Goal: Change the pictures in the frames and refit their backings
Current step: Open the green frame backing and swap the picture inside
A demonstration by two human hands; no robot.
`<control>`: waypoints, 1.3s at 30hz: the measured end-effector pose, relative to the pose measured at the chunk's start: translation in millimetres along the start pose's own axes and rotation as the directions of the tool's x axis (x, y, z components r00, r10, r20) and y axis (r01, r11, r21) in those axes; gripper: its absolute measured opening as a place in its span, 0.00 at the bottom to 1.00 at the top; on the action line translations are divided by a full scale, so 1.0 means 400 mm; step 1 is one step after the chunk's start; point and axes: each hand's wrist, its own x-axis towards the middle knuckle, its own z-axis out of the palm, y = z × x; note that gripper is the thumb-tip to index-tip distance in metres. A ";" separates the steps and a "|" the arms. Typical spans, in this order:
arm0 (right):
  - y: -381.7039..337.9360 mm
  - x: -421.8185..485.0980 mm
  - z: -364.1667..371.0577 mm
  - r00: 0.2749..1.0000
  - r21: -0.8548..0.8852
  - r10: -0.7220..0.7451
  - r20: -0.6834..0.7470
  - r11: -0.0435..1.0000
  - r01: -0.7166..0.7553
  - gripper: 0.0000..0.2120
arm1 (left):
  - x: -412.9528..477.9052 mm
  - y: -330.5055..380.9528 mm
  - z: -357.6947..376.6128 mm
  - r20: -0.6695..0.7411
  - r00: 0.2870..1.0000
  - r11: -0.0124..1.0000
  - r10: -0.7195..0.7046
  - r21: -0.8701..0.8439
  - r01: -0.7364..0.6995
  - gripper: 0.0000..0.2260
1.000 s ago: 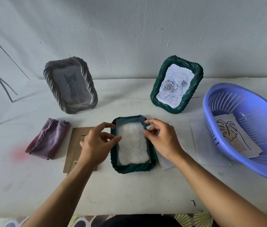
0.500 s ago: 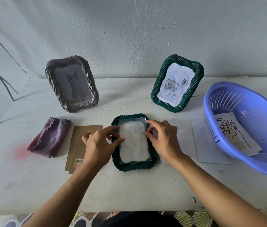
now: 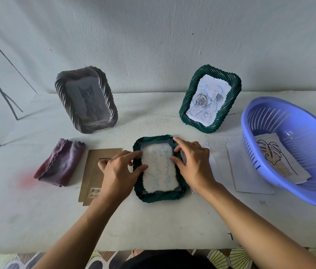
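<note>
Both hands have come down from a light pinch to settle on the frame, and the paper now lies lower in its recess. The left hand (image 3: 118, 171), fingers spread and nearly straight, presses the left edge of the new picture (image 3: 160, 169) and grips nothing. The picture lies face down inside the green frame (image 3: 161, 197), itself face down at the middle of the table. The right hand (image 3: 194, 166), fingers lightly bent, pushes its tips on the right edge and likewise holds nothing.

Done well, this step probably means smoothing the sheet outward until every corner sits inside the rim. The wavy edges should not ride up before the cardboard backing (image 3: 93, 171), lying just left of the frame, goes on.

A purple cloth (image 3: 60, 164) rests farther left. Behind, a grey frame (image 3: 86, 100) with a cat and a rose frame (image 3: 209, 98) stand upright. Loose white sheets (image 3: 250, 171) and a blue basket (image 3: 265, 99) holding a leaf drawing (image 3: 279, 160) sit at right on the white table (image 3: 153, 226), against a plain wall (image 3: 153, 45).
</note>
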 end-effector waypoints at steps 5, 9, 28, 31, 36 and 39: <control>0.010 0.002 0.009 0.999 -0.059 -0.047 -0.017 0.997 0.046 0.11 | -0.003 -0.003 0.002 0.020 1.000 1.000 0.008 0.017 -0.008 0.15; 0.010 -0.001 0.011 0.997 -0.097 -0.076 -0.008 0.992 0.075 0.07 | -0.004 -0.006 0.004 0.035 0.999 1.000 0.009 0.023 -0.010 0.14; 0.004 0.004 -0.001 0.985 -0.221 -0.128 0.114 0.963 0.151 0.09 | -0.008 -0.007 0.000 0.078 0.996 0.999 0.037 0.021 -0.038 0.12; 0.003 0.007 -0.003 0.986 -0.213 -0.120 0.117 0.967 0.143 0.10 | -0.006 -0.007 -0.001 0.080 0.996 0.998 0.048 0.036 -0.051 0.11; 0.006 0.009 -0.008 0.996 -0.117 -0.076 0.048 0.990 0.082 0.11 | -0.007 -0.003 -0.008 0.079 0.996 0.997 0.048 0.054 -0.052 0.10; 0.015 0.008 -0.029 0.998 -0.051 -0.026 -0.056 0.998 0.023 0.10 | -0.006 0.001 -0.014 0.063 0.997 0.994 0.045 0.097 -0.051 0.08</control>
